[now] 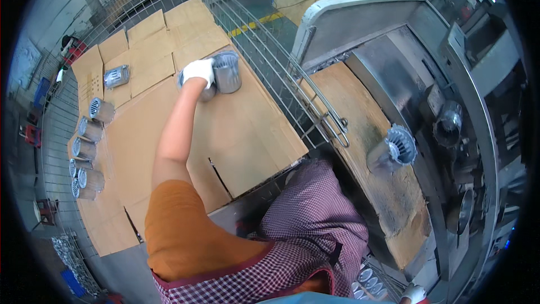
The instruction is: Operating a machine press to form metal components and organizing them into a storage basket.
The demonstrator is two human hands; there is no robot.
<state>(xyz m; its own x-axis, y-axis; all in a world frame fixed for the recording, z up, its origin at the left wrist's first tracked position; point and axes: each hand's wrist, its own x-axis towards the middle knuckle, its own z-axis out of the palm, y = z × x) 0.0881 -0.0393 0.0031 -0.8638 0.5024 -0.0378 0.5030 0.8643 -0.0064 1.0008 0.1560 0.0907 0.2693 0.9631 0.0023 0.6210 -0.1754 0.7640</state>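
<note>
My left hand (199, 72), in a white glove, reaches far into a cardboard-lined wire cage. Its fingers are closed over the top of a grey finned metal cylinder (208, 93), which rests on the cardboard and is partly hidden by the glove. Touching or very close on its right stands a second finned metal cylinder (227, 73). My right hand (415, 293), also gloved in white, shows only in part at the lower right edge; its fingers cannot be made out. Another finned cylinder (392, 150) sits tilted in view on a worn wooden board (360, 107) to the right.
Several similar cylinders (90, 128) line the cage's left side, and one cylinder (117, 76) lies farther back. The cage's wire wall (264, 39) separates the cardboard (152, 118) from the board. A metal machine (388, 67) stands at right. Small metal parts (368, 282) lie near the lower edge.
</note>
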